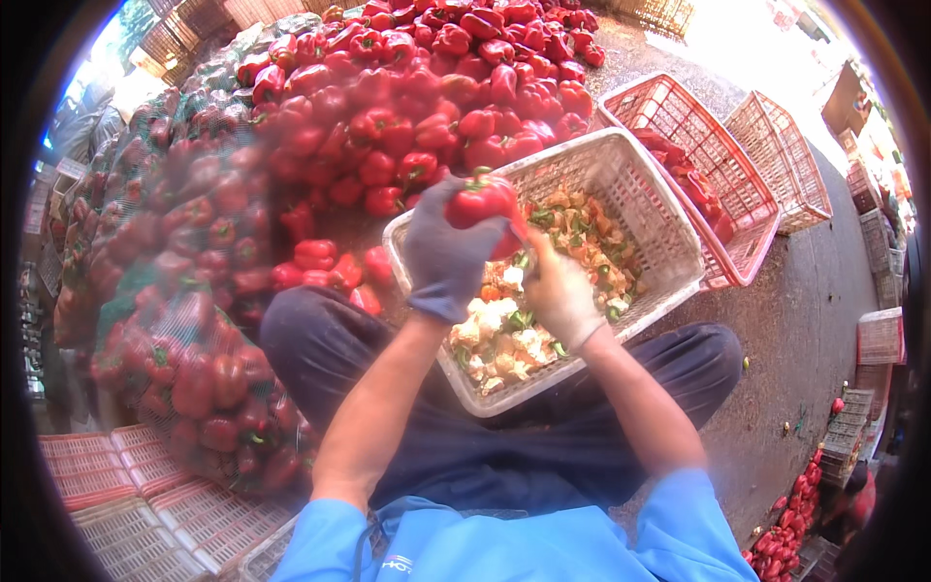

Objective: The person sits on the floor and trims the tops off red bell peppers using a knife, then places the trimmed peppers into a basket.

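In a dark grey glove, my left hand (pixel 438 254) grips a red bell pepper (pixel 482 200) above a white plastic crate (pixel 671 199). My right hand (pixel 562 296), in a pale glove, is closed close against the pepper's lower right side. What its fingers hold, if anything, is hidden and blurred. Cut pepper cores (pixel 587 231), pale with seeds and green stems, lie in the crate below both hands. The crate stands tilted between my bent legs, its near edge by my lap.
A large heap of red bell peppers (pixel 417 126) lies ahead. Mesh sacks of peppers (pixel 218 388) stand at my left, beside stacked crates (pixel 136 533). To the right, a red crate (pixel 722 254) holds red pepper pieces, with another crate (pixel 790 165) beyond. More peppers (pixel 790 524) lie at lower right.
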Demonstrator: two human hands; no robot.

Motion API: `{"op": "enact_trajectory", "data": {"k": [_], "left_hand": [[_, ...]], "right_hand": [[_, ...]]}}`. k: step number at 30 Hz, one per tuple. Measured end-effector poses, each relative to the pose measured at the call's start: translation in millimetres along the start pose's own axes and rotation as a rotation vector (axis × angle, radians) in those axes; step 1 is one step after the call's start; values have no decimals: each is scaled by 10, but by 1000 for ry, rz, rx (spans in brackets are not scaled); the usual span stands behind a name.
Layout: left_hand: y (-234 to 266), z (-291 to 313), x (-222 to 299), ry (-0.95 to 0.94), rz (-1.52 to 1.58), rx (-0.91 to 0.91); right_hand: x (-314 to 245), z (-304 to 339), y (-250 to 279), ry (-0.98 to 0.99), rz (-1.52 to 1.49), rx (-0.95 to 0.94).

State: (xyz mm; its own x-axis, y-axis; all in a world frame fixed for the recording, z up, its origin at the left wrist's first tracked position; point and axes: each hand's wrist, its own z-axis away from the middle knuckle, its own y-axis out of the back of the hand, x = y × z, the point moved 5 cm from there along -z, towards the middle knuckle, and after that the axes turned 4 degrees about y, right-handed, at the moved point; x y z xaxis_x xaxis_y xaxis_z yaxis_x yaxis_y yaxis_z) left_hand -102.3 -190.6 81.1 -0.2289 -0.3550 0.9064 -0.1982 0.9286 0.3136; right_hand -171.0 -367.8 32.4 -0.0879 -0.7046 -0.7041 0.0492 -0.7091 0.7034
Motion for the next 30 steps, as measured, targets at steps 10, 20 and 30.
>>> {"op": "enact_trajectory", "data": {"k": [10, 20, 30], "left_hand": [[112, -128, -60, 246, 195, -112], [-56, 88, 91, 379, 474, -448], [-44, 209, 389, 484, 873, -551]], "right_hand": [[78, -136, 468, 40, -619, 130], [10, -234, 519, 77, -620, -61], [231, -33, 773, 463, -508, 72]]}}
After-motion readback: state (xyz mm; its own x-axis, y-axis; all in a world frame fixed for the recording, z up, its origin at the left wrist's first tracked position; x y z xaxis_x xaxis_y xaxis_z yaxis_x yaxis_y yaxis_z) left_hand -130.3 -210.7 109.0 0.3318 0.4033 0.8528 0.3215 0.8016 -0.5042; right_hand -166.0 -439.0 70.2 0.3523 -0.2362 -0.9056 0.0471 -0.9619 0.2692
